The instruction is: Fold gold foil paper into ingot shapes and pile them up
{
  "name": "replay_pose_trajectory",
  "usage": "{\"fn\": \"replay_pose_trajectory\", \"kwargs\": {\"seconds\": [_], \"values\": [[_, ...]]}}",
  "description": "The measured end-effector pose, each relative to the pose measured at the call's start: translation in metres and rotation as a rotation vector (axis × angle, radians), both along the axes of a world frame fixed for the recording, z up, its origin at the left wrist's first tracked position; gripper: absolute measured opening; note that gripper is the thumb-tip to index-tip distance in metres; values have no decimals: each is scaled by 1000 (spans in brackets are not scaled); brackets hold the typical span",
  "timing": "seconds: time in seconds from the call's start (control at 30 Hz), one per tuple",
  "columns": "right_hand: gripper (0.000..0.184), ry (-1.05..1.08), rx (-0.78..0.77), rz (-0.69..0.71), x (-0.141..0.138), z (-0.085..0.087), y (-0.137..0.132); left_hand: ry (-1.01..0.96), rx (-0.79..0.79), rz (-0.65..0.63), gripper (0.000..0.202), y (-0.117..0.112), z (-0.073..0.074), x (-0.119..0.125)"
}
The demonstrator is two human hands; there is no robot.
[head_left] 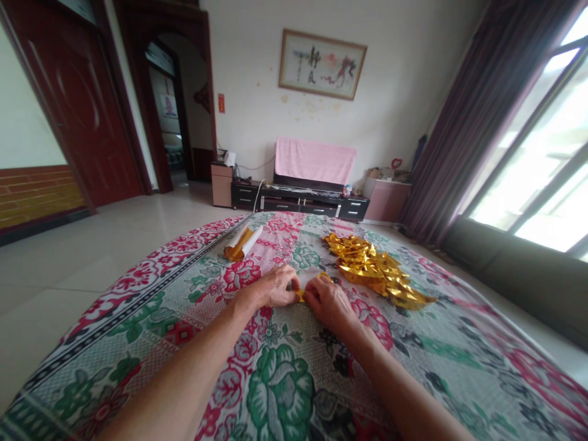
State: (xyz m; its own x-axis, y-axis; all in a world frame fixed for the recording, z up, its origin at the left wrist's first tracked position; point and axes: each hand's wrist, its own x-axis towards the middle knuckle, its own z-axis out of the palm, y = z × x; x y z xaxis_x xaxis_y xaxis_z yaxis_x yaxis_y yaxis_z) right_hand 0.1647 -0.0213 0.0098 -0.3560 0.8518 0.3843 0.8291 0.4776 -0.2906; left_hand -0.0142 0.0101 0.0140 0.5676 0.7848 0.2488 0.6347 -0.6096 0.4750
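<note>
Our hands meet mid-cloth. Left hand (275, 286) and right hand (328, 301) both pinch one small gold foil (301, 296) between them. Each grip is closed tight on it with fingers curled, and most of the foil is hidden under our fingertips. The foil sits low on the floral cloth (275, 380), centre, near us. Far right of the hands is a pile (376, 269) of folded gold pieces, apart from the hands. Far left lies a white pack (242, 243) with gold sheets showing at its open end. Past the cloth's far edge we see a TV stand (298, 202) with a pink towel (315, 159) over it.
</note>
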Motion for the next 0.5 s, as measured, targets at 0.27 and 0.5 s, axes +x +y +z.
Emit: {"fn": "replay_pose_trajectory", "kwargs": {"seconds": [0.27, 0.5], "values": [[13, 116, -3, 62, 5, -2, 1, 1, -16, -1, 14, -3, 2, 0], [17, 123, -7, 106, 8, -3, 5, 6, 10, -58, 13, -2, 1, -1]]}}
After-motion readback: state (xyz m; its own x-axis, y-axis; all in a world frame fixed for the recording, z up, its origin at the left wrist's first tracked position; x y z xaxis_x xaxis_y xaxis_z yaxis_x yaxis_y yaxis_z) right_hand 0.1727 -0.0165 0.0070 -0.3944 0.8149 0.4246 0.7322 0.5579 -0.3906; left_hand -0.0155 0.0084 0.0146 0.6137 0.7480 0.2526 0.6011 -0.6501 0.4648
